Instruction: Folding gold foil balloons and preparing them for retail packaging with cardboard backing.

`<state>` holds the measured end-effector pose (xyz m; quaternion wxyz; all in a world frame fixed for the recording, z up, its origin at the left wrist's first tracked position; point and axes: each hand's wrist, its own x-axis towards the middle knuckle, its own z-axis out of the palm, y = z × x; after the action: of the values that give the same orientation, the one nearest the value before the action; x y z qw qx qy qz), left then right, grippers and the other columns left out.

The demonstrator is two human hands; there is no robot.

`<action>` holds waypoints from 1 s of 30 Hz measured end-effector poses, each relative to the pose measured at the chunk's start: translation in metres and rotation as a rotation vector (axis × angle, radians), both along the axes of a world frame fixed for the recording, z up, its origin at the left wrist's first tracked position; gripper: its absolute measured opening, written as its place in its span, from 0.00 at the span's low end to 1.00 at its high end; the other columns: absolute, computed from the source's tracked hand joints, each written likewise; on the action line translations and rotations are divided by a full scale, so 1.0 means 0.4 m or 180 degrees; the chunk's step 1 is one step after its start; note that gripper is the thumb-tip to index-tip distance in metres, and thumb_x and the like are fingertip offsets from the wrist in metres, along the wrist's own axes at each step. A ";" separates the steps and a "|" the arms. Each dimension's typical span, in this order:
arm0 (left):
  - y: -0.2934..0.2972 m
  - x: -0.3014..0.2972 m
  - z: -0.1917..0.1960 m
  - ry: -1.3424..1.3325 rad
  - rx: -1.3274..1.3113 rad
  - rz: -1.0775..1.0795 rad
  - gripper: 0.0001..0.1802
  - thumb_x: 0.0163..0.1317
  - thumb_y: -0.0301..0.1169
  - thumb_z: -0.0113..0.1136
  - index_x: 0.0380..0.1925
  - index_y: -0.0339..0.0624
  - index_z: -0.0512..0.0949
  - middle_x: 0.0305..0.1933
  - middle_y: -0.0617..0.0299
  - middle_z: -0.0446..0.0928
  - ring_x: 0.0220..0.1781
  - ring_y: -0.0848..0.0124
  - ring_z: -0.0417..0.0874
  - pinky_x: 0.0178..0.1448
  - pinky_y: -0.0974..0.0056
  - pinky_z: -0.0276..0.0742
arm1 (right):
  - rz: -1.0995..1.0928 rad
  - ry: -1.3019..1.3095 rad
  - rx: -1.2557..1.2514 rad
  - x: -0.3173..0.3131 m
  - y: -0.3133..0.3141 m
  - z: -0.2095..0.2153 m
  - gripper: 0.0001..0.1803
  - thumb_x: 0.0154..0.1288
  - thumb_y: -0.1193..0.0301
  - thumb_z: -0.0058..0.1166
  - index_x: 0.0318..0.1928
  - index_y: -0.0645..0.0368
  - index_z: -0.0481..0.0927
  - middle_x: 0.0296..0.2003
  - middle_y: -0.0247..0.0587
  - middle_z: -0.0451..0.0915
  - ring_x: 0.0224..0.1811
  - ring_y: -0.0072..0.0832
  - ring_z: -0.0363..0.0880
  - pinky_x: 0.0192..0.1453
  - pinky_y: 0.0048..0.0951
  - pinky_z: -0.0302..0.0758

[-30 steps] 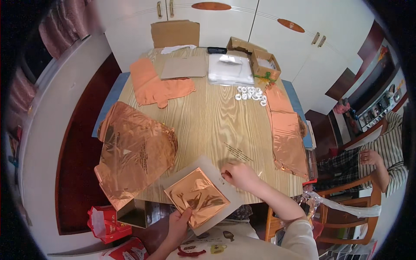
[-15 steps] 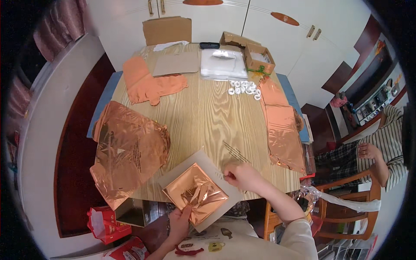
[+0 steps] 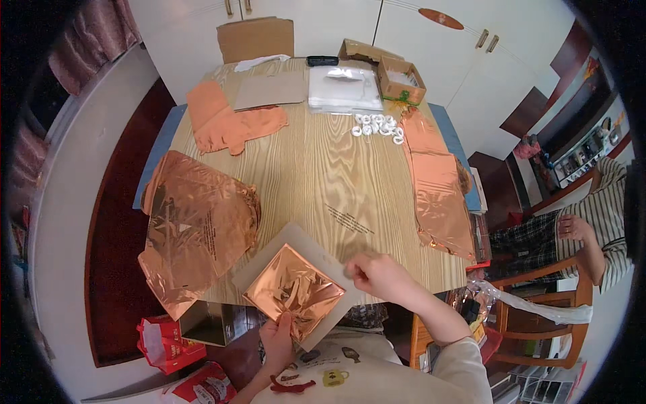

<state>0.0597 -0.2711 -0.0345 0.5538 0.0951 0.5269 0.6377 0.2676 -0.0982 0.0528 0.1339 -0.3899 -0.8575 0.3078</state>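
My left hand (image 3: 277,337) grips the lower corner of a folded copper-coloured foil packet (image 3: 294,291), thumb on top. The packet lies on a larger grey cardboard square (image 3: 293,233), turned cornerwise over the table's near edge. My right hand (image 3: 380,275) is closed beside the square's right corner, slightly blurred; what its fingers hold, if anything, is hidden. Dark print on what looks like clear film (image 3: 350,219) shows just beyond it. Crumpled copper foil (image 3: 195,229) spreads at the left, and another foil sheet (image 3: 441,195) lies along the right edge.
On the wooden table (image 3: 303,168), orange foil (image 3: 232,124), a grey board (image 3: 269,89), clear plastic sleeves (image 3: 345,91), several white rings (image 3: 375,126) and a cardboard box (image 3: 402,81) lie farther back. A person in a striped top (image 3: 602,209) stands right, behind a wooden chair (image 3: 538,316).
The foil packet and cardboard have shifted slightly left and up with my left hand. My right hand has moved slightly right. The dark print now appears farther left and up.
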 end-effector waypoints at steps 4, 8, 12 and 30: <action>0.004 0.000 0.007 0.0283 -0.0065 -0.0071 0.10 0.70 0.29 0.54 0.35 0.32 0.80 0.32 0.63 0.81 0.29 0.81 0.76 0.34 0.72 0.73 | -0.0390 -0.0190 0.0991 -0.040 0.004 -0.007 0.17 0.55 0.67 0.63 0.42 0.62 0.77 0.40 0.46 0.79 0.44 0.43 0.79 0.46 0.39 0.78; 0.003 -0.002 0.006 0.0451 0.0001 -0.0088 0.10 0.71 0.29 0.54 0.37 0.32 0.79 0.33 0.63 0.81 0.30 0.80 0.77 0.35 0.72 0.74 | -0.0201 -0.0399 0.1707 -0.058 -0.009 -0.047 0.22 0.54 0.62 0.63 0.45 0.64 0.79 0.45 0.44 0.79 0.48 0.38 0.77 0.49 0.36 0.78; 0.011 0.020 0.039 0.0401 -0.0017 0.0008 0.11 0.72 0.29 0.53 0.40 0.31 0.79 0.36 0.61 0.82 0.33 0.78 0.79 0.38 0.71 0.77 | -0.0189 -0.0759 0.2004 -0.071 -0.043 -0.067 0.17 0.51 0.68 0.59 0.40 0.65 0.81 0.42 0.45 0.80 0.44 0.35 0.79 0.46 0.32 0.79; -0.005 0.014 0.024 0.0622 -0.0047 -0.0341 0.14 0.72 0.31 0.52 0.41 0.28 0.79 0.39 0.60 0.82 0.35 0.79 0.79 0.40 0.72 0.76 | -0.0062 -0.0270 0.1893 -0.064 -0.045 -0.050 0.09 0.50 0.74 0.55 0.35 0.59 0.76 0.30 0.38 0.73 0.35 0.34 0.77 0.38 0.31 0.79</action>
<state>0.0652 -0.2732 -0.0251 0.5337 0.1808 0.5773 0.5910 0.2418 -0.1162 0.0326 0.2092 -0.3543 -0.9111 0.0253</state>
